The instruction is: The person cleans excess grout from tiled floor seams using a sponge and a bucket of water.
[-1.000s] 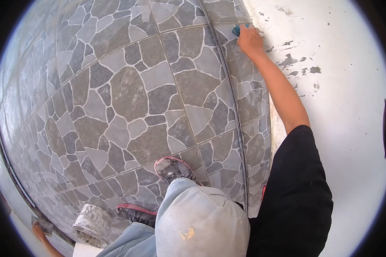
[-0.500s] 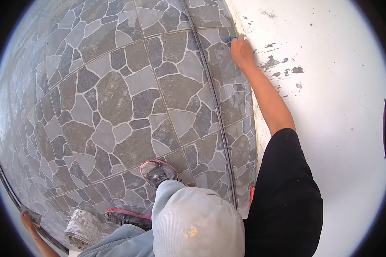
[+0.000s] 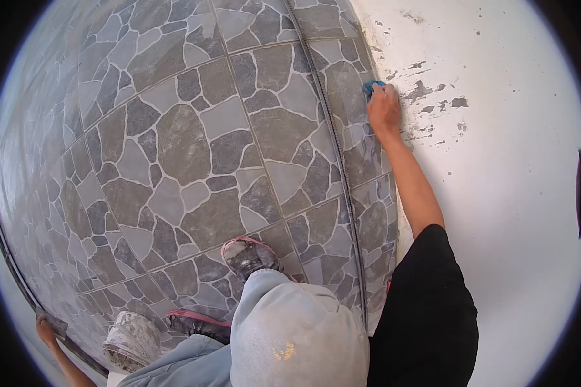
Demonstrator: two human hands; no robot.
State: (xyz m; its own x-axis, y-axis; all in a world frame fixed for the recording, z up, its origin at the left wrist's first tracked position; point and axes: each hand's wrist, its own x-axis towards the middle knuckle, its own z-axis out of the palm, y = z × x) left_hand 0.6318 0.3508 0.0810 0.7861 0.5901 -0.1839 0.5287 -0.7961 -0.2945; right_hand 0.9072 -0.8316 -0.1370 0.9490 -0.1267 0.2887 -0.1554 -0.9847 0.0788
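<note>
My right hand (image 3: 385, 111) is closed on a small blue wad (image 3: 372, 86), a sponge or cloth, pressed along the edge where the stone-patterned tiles (image 3: 174, 142) meet the white wall (image 3: 497, 168). At the lower left, my left hand (image 3: 46, 329) grips a flat grey trowel (image 3: 53, 322) beside a dark rail; its fingers are small and partly hidden. Near that arm stands a white bucket (image 3: 133, 338) caked with grout-like residue.
A long ribbed bar (image 3: 332, 129) lies across the tiles, left of my right arm. My stained shoes (image 3: 248, 257) rest on the tiles. Scraped grey patches (image 3: 426, 97) mark the white surface. A dark rail (image 3: 10, 258) curves along the far left.
My right hand has drawn back toward me along the tile edge with the blue wad. The whole view has shifted slightly. My left hand stays by the rail with the trowel.
</note>
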